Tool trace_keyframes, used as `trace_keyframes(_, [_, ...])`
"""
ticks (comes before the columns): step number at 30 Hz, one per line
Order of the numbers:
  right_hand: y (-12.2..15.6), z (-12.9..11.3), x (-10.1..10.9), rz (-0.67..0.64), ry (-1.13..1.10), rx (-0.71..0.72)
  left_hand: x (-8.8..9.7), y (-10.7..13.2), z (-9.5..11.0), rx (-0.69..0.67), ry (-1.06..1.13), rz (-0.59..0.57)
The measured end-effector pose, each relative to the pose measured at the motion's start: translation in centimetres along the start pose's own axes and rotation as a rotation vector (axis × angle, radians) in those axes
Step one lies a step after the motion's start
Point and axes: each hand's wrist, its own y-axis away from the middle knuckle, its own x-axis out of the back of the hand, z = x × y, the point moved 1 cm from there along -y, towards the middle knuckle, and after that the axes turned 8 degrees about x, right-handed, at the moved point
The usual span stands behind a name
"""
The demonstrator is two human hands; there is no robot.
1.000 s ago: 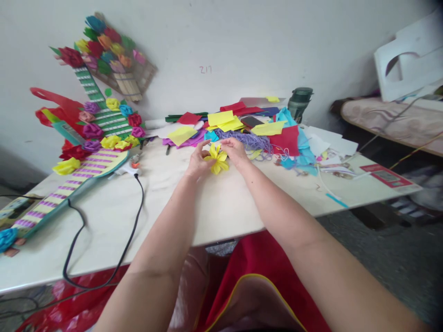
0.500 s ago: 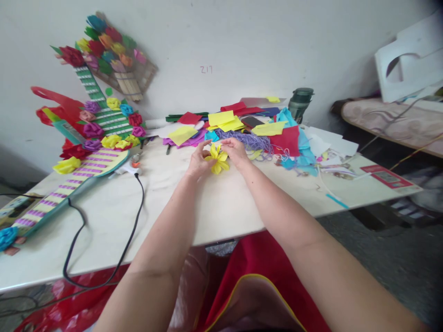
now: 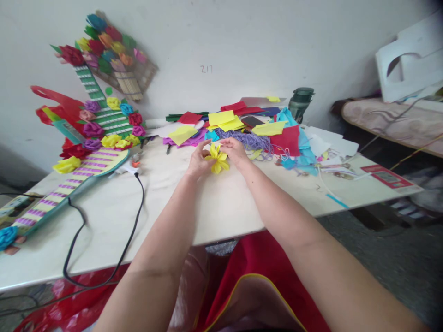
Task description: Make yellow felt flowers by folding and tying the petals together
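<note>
Pinching a yellow papery pointed-petalled flower (image 3: pixel 218 161) mid-frame, left hand (image 3: pixel 200 160) and right hand (image 3: pixel 234 151) both closed on it, smooth white tabletop (image 3: pixel 224 207) stretching to its straight edge below

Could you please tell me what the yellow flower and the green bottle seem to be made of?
Yellow flower: likely thin paper, matte, judging by its sheet-like petals. Green bottle: perhaps plastic, slightly glossy, from pale highlights on its body; glass is possible.
</note>
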Motion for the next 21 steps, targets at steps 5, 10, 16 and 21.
trace_keyframes(5, [0.1, -0.1, 0.0, -0.015, 0.008, 0.01, 0.1, 0.1, 0.2, -0.002, 0.01, -0.002])
trace_keyframes(10, [0.2, -0.1, 0.0, -0.03, 0.003, -0.004, 0.1, 0.1, 0.3, 0.012, 0.008, 0.006])
trace_keyframes(16, [0.0, 0.3, -0.1, -0.036, 0.025, -0.005, 0.0, 0.1, 0.2, 0.002, 0.014, 0.002])
trace_keyframes(21, [-0.5, 1.1, -0.1, 0.005, 0.136, 0.049, 0.0, 0.3, 0.4, 0.018, 0.028, 0.0])
